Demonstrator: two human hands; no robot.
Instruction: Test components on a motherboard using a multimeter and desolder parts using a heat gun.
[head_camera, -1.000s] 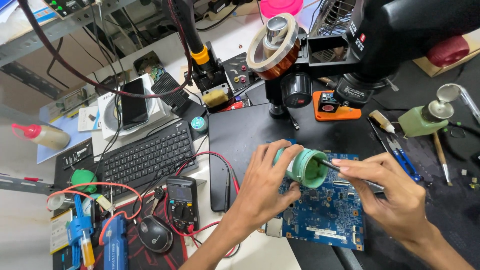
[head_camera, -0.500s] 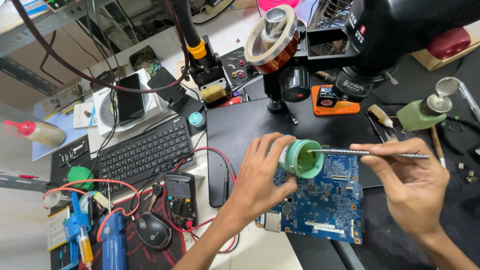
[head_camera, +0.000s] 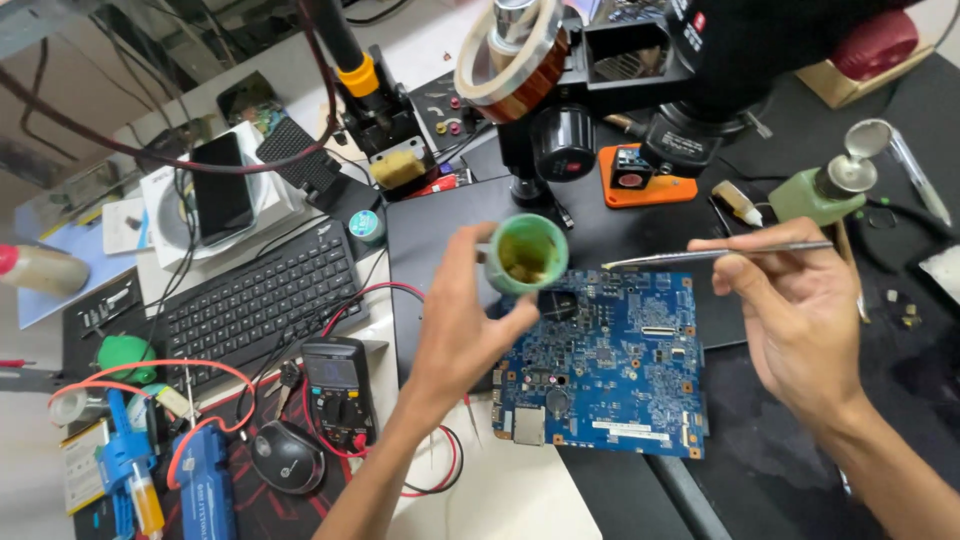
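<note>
My left hand (head_camera: 462, 318) holds a small green pot (head_camera: 526, 254) of yellowish paste, tilted with its open mouth facing me, above the top left of a blue circuit board (head_camera: 606, 372). My right hand (head_camera: 790, 300) grips thin metal tweezers (head_camera: 712, 253). Their tip points left and ends a short way right of the pot, apart from it. The board lies flat on a black mat (head_camera: 440, 225) under a black microscope (head_camera: 700, 60).
A black keyboard (head_camera: 255, 296), multimeter (head_camera: 338, 390) with red leads and a mouse (head_camera: 287, 457) lie at left. A roll of amber tape (head_camera: 510, 60) sits on the microscope arm. A green dispenser bottle (head_camera: 825, 190), an orange block (head_camera: 640, 175) and small tools lie at right.
My left hand has turned the pot's mouth up toward me and lifted it slightly. The tweezers' tip has drawn back out of the pot to the right.
</note>
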